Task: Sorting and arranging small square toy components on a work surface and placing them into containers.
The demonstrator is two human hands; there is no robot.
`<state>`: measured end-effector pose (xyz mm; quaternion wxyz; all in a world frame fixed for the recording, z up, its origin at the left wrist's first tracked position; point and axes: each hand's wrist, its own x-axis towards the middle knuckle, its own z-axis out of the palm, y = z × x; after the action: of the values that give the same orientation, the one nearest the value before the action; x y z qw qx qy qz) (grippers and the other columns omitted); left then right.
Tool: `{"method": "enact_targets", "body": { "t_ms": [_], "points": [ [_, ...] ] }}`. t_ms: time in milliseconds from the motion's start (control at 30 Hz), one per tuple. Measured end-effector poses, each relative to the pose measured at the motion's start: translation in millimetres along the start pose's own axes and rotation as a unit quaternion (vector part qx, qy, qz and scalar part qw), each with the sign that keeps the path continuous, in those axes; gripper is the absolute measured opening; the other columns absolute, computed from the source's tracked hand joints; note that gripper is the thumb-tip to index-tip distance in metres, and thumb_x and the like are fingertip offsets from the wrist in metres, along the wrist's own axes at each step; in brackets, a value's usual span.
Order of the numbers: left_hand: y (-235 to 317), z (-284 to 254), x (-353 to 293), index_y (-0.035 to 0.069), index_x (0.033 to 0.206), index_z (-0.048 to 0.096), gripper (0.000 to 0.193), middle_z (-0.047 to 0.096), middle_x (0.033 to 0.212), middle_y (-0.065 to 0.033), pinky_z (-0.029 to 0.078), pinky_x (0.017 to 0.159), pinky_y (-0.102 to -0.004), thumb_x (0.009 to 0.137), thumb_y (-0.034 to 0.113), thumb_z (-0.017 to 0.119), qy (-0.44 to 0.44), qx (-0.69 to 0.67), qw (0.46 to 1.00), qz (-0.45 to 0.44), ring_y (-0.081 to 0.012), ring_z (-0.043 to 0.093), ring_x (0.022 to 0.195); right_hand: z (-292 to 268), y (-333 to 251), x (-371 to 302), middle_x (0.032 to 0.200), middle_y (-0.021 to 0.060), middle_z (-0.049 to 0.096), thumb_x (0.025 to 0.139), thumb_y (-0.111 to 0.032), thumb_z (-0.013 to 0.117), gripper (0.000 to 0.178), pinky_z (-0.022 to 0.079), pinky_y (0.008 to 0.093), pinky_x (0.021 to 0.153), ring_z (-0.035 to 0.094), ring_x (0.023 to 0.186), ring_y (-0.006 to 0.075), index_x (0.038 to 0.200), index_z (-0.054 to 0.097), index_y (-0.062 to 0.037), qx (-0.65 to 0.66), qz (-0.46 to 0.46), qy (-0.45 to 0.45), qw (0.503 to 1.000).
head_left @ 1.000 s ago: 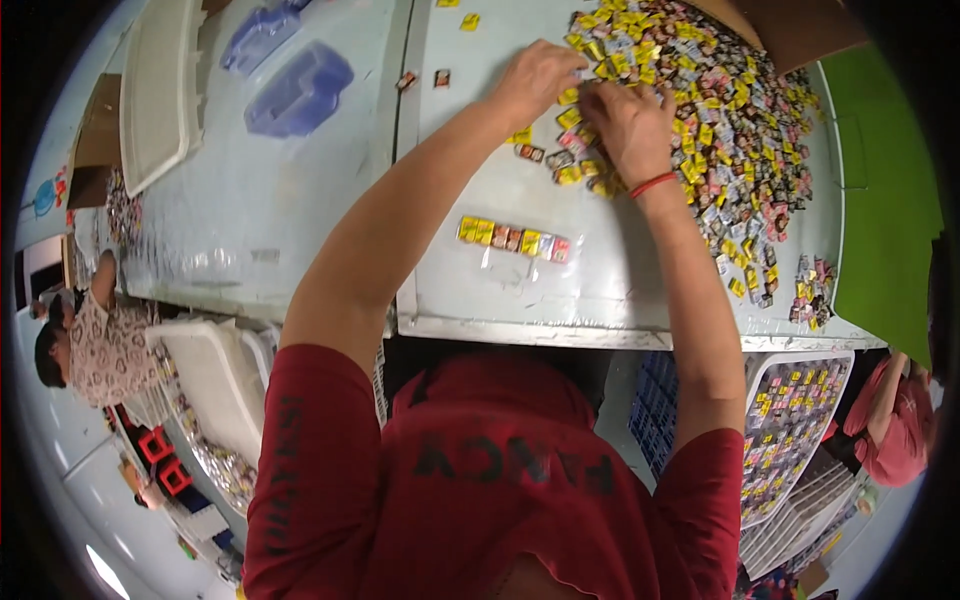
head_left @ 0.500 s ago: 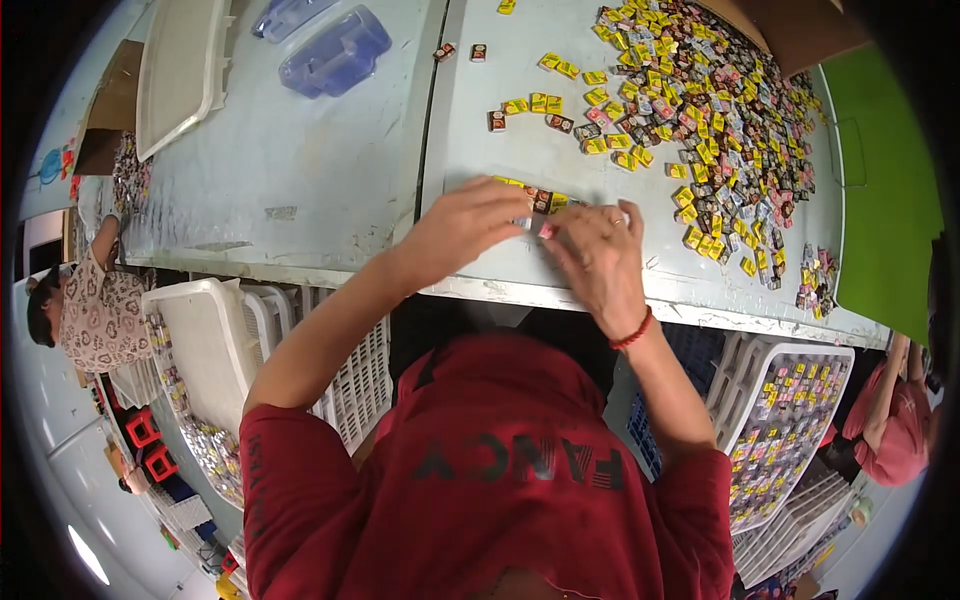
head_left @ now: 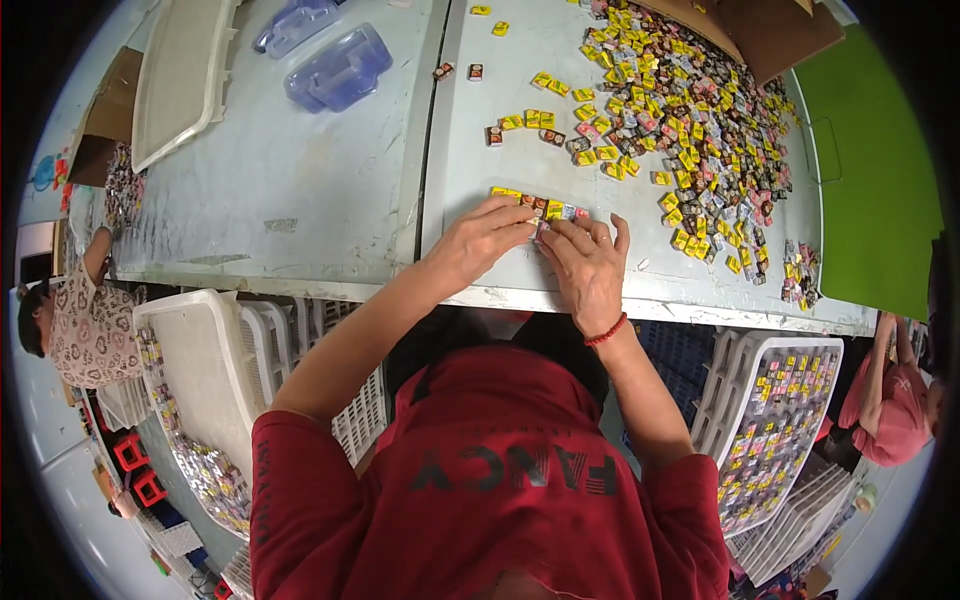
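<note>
Ahead, against left grip (head_left: 485, 238) and right grip (head_left: 588, 268), lies a packet row (head_left: 541, 205).

My feed comes from the left of two head-worn fisheye cameras, looking steeply down. The red shirt (head_left: 500, 430) is nearest, filling the lower middle; the left hand (head_left: 482, 238) and right hand (head_left: 588, 265) show beyond it, mid-view, with the table (head_left: 330, 190) spreading above. Straight edges bow toward the dark rim.
</note>
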<state>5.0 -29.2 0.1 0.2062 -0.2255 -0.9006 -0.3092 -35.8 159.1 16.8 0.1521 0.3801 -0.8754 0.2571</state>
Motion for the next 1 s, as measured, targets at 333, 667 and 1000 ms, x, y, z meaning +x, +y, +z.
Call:
{"method": "enact_targets", "body": {
  "t_ms": [333,667,1000],
  "points": [
    [12,16,-4,-0.003,0.096,0.066,0.023,0.065,0.107,-0.0111,0.051,0.09,-0.0366,0.073,-0.001,0.064,0.05,0.018,0.998,-0.029,-0.0279,0.059,0.109,8,9,-6,0.107,0.0002,0.066,0.076,-0.014,0.071,0.017,0.034,0.0469,0.1,0.057,0.098,0.0205,0.094,0.07,-0.0112,-0.01,-0.007,0.017,1.0],
    [45,2,-10,-0.005,0.135,0.038,0.078,0.036,0.144,-0.0179,0.025,0.107,-0.0516,0.073,0.026,0.073,-0.148,0.097,0.978,-0.109,-0.0341,0.029,0.137,8,2,-14,0.113,0.0008,0.064,0.08,-0.013,0.069,0.024,0.033,0.0474,0.101,0.055,0.102,0.0228,0.103,0.068,-0.0086,-0.015,-0.003,0.015,1.0],
    [35,-2,2,-0.002,0.135,0.041,0.075,0.033,0.147,-0.014,0.021,0.109,-0.0511,0.08,0.041,0.067,-0.121,0.135,0.979,-0.089,-0.0298,0.028,0.138,6,7,-10,0.111,0.0132,0.059,0.075,-0.003,0.069,0.025,0.042,0.0436,0.09,0.054,0.102,0.0302,0.1,0.065,-0.0021,0.076,-0.02,0.049,0.996]
  ]
}}
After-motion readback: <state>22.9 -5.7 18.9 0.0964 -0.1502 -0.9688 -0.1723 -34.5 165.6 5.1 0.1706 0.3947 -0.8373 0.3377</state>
